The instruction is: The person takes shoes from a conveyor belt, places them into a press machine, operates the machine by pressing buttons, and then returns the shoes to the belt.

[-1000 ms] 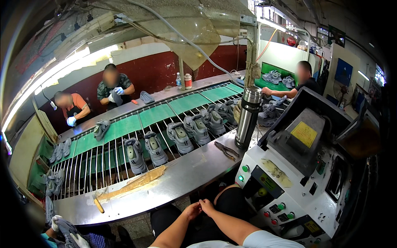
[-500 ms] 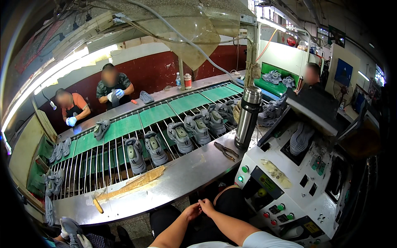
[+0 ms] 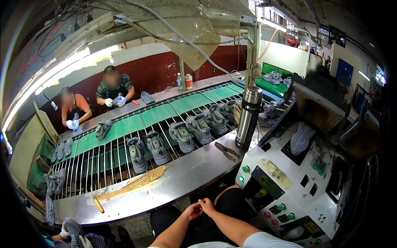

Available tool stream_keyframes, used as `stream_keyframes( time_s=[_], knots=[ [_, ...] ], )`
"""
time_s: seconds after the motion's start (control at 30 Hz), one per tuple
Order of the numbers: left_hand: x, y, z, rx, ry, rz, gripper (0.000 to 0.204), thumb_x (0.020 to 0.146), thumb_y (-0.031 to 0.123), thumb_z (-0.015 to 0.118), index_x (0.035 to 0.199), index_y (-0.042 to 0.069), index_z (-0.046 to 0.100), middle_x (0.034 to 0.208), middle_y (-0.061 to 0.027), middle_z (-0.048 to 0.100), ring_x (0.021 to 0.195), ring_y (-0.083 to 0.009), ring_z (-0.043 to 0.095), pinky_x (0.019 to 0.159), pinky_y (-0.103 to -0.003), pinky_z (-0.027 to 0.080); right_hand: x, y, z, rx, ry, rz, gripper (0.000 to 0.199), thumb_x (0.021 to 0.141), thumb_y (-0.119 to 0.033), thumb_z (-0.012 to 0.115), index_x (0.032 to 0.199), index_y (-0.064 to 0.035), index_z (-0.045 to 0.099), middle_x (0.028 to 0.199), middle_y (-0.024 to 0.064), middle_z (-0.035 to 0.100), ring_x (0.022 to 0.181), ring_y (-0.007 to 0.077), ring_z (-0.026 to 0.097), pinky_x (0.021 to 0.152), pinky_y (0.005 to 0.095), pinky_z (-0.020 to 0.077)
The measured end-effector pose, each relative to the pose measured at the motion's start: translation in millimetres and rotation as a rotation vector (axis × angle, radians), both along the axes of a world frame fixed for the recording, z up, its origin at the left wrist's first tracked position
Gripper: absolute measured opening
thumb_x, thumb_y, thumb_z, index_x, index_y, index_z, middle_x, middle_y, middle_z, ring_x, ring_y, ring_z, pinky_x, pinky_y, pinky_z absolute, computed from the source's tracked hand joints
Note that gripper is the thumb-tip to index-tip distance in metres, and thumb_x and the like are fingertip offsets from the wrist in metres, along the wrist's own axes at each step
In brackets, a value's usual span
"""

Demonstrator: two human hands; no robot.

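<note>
My left hand (image 3: pixel 193 211) and my right hand (image 3: pixel 206 206) meet over my lap, at the front edge of the metal bench. Their fingers are curled in and the fingertips touch. Nothing shows between them, though the insides of the hands are partly hidden. Nearest on the bench are pliers (image 3: pixel 226 152) with dark handles, lying beside a tall steel thermos (image 3: pixel 248 118). To my right stands a white machine (image 3: pixel 264 161) with green and red buttons. A grey shoe (image 3: pixel 302 139) lies sole up in its opening, under a raised dark lid (image 3: pixel 318 108).
Grey shoes (image 3: pixel 157 148) stand along a rod conveyor with a green belt (image 3: pixel 156 112). A yellow-handled tool (image 3: pixel 98 204) lies on the bench's left end. Two people (image 3: pixel 113 89) handle shoes across the conveyor. At lower left, gloved hands (image 3: pixel 66 231) hold another shoe.
The machine's dark lid has swung up, showing its brown underside and covering the person behind. Shoes on the conveyor have shifted slightly right. My hands have stayed in place.
</note>
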State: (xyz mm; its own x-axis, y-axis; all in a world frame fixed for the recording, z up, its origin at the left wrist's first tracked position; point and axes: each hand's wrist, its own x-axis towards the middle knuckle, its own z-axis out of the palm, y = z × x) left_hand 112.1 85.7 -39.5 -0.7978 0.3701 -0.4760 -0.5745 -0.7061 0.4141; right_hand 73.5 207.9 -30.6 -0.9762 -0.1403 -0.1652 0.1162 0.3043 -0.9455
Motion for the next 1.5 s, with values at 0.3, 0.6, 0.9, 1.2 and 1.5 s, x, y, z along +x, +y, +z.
stream_keyframes(
  time_s=[0.3, 0.6, 0.9, 1.2, 1.5],
  knots=[
    [-2, -1, -6, 0.035, 0.006, 0.007, 0.025, 0.09, 0.027, 0.056, 0.107, 0.01, 0.059, 0.101, -0.0017, 0.06, 0.095, -0.0164, 0.056, 0.086, -0.031, 0.046, -8, 0, -25, -0.096, -0.048, -0.015, 0.034, 0.085, -0.033, 0.066, 0.086, -0.0003, 0.056, 0.075, 0.0106, 0.062, 0.067, 0.0192, 0.06, 0.06, 0.0332, 0.0495],
    [5, 0, 8, 0.006, 0.013, 0.002, 0.027, 0.091, 0.031, 0.055, 0.112, 0.013, 0.058, 0.105, -0.0001, 0.059, 0.099, -0.0144, 0.054, 0.087, -0.029, 0.044, -5, -1, -22, -0.137, -0.057, -0.023, 0.036, 0.084, -0.033, 0.067, 0.091, 0.0003, 0.055, 0.078, 0.0105, 0.062, 0.068, 0.0189, 0.06, 0.062, 0.0328, 0.05],
    [4, -1, 1, 0.04, -0.006, 0.031, 0.022, 0.09, 0.029, 0.058, 0.104, 0.012, 0.06, 0.096, -0.0006, 0.058, 0.089, -0.0144, 0.053, 0.084, -0.03, 0.045, -2, -1, -12, -0.161, -0.1, -0.028, 0.036, 0.084, -0.032, 0.067, 0.092, 0.0003, 0.055, 0.08, 0.009, 0.061, 0.07, 0.0173, 0.059, 0.062, 0.0314, 0.05],
    [5, -2, -4, 0.044, -0.01, 0.037, 0.018, 0.089, 0.028, 0.06, 0.098, 0.012, 0.061, 0.089, 0.0004, 0.055, 0.083, -0.0139, 0.051, 0.081, -0.029, 0.046, 3, 0, 6, -0.232, -0.193, -0.007, 0.031, 0.086, -0.028, 0.066, 0.092, -0.0003, 0.054, 0.079, 0.0067, 0.059, 0.069, 0.0145, 0.057, 0.06, 0.0292, 0.0488],
    [7, -1, -1, 0.004, -0.048, 0.075, 0.017, 0.087, 0.027, 0.062, 0.097, 0.013, 0.062, 0.087, 0.0025, 0.056, 0.08, -0.0123, 0.05, 0.08, -0.03, 0.046, 5, -1, 4, -0.185, -0.113, -0.01, 0.03, 0.087, -0.029, 0.065, 0.092, -0.0014, 0.055, 0.079, 0.0045, 0.057, 0.069, 0.0118, 0.054, 0.06, 0.0268, 0.0464]
  ],
)
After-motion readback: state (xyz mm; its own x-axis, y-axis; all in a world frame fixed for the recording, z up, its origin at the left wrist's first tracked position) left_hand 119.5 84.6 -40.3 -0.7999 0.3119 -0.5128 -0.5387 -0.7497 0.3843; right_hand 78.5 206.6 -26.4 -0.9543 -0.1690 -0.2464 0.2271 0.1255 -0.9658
